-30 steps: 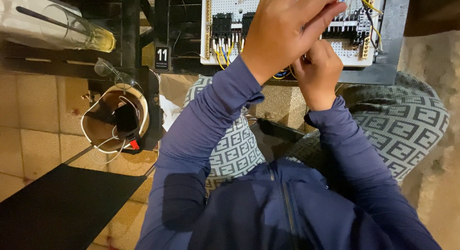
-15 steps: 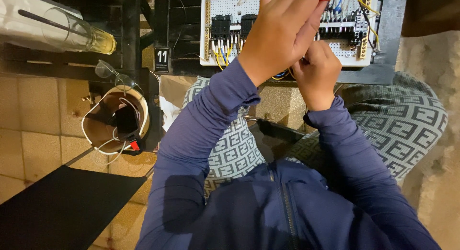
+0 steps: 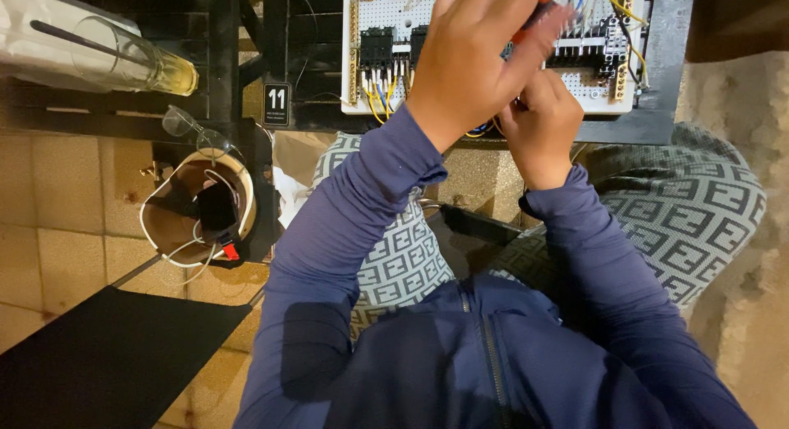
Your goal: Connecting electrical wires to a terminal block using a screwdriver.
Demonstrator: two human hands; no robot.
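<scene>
Resting at the far edge of the dark desk point(image 3: 649, 125), a white perforated wiring board point(image 3: 386, 10) carries black terminal blocks point(image 3: 376, 47) with yellow wires point(image 3: 380, 100) looping below them and more yellow and blue wires along its right side. Over its middle, the left hand point(image 3: 485, 55) spreads with fingers bent, curled around an orange-red tool handle point(image 3: 538, 10) that shows only as a sliver between the fingers; most of the tool is hidden. Just beside it and lower, the right hand point(image 3: 542, 129) is balled into a tight fist at the board's lower edge; what it pinches cannot be told. Both arms wear dark blue sleeves, and patterned grey trousers point(image 3: 699, 215) cover the knees beneath. To the left on the desk lies a clear glass point(image 3: 131, 59) with a dark stick in it, next to a pair of spectacles point(image 3: 193, 133). Below, on the tiled floor point(image 3: 57, 232), stands a round tub point(image 3: 197, 207) holding white cable and a black device.
</scene>
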